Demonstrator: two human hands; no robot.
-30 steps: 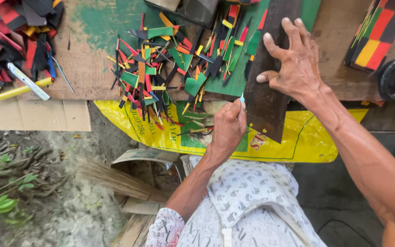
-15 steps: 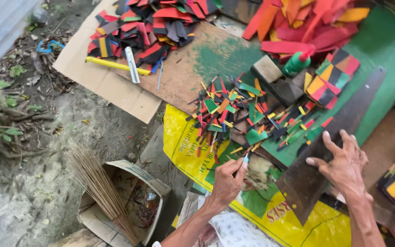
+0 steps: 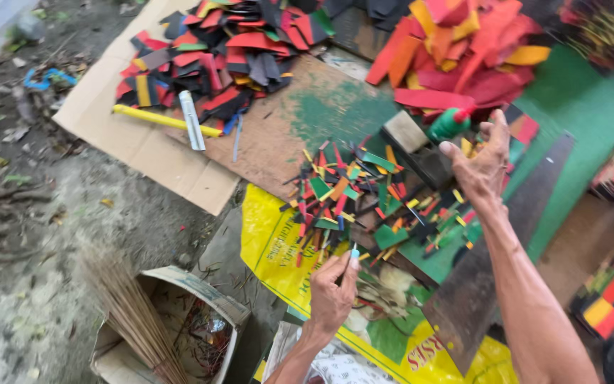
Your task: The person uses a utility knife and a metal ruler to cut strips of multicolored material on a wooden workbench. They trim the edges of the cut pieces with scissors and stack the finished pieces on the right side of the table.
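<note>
Hands over the scrap pile
Your left hand (image 3: 333, 295) pinches a small blue-tipped tool (image 3: 354, 252); your right hand (image 3: 481, 165), fingers spread, reaches toward the green bottle (image 3: 447, 125).

The right hand (image 3: 483, 165) is reaching open toward a green bottle (image 3: 448, 125); the left hand (image 3: 333, 293) is pinching a small tool (image 3: 353, 254) beside coloured scraps (image 3: 349, 192).

Red, green, yellow and black strips (image 3: 364, 192) lie before me, beside my yellow sack (image 3: 271, 249) and green bottle (image 3: 448, 125).
</note>
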